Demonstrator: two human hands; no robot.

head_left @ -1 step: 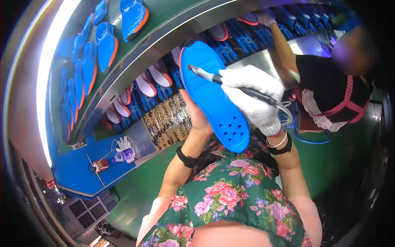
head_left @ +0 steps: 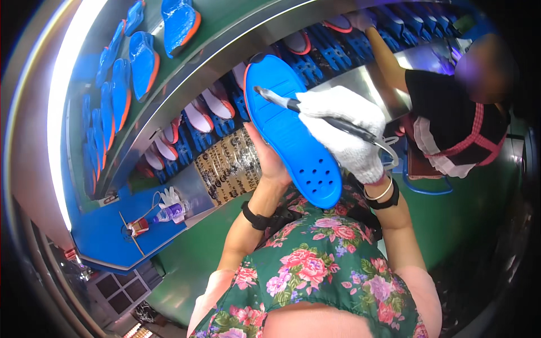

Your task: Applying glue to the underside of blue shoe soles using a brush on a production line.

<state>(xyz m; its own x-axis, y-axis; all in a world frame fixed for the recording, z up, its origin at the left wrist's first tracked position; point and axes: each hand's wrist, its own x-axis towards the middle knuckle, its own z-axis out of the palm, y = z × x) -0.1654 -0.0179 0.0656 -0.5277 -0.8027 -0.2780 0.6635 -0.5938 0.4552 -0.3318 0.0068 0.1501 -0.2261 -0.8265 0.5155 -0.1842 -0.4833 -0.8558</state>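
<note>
A blue shoe sole [head_left: 290,124] with an orange-red edge and several small holes in its lower end is held tilted in front of me. My left hand [head_left: 269,158], bare, grips it from its left side, with the fingers hidden beneath. In a white knit glove, my right hand [head_left: 346,132] is closed round a dark-handled brush [head_left: 332,121] with a cord or tube at its rear end. The brush tip rests at or just above the sole's upper part; whether it touches, I cannot tell.
Glossy blue soles [head_left: 145,62] stand on the upper shelf at left. Below it, a conveyor carries blue racks with pale, red-edged soles [head_left: 198,117]. A blue side table [head_left: 107,236] holds a bottle [head_left: 169,212] and a glove. At right, a co-worker [head_left: 451,112] reaches toward the racks.
My right hand and the brush have shifted slightly left and up over the sole. The sole and my left hand stay nearly in place.
</note>
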